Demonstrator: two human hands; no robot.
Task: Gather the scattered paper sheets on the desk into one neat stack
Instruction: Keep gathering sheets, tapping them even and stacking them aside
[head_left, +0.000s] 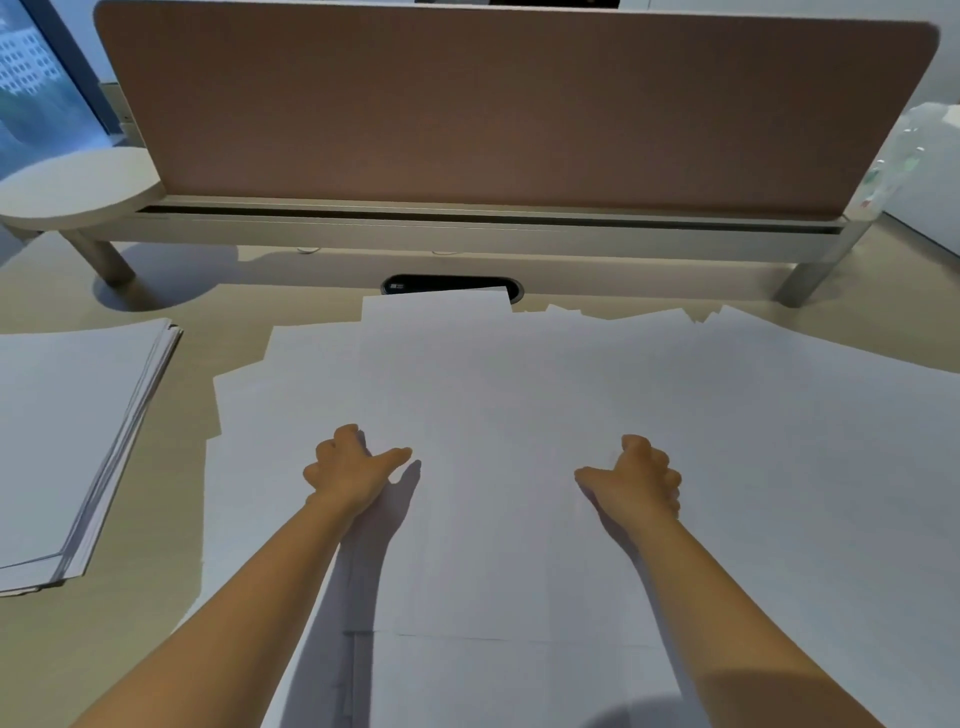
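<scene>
Both of your hands rest on the spread of loose paper sheets (519, 395) at the centre of the frame.

Your left hand (349, 470) sits left of centre and your right hand (636, 480) right of centre, each with thumb pointing inward and fingers curled down against the paper; whether either hand grips a sheet cannot be determined. The sheets lie under and around both hands, overlapping at varied angles from centre to the right edge. A separate paper stack (72, 441) lies at the left edge, well apart from your hands, its edges fanned. All rest on a beige desk (156, 597). A brown partition panel (493, 104) spans the top; a window (31, 83) shows upper left. The paper is plain white.
</scene>
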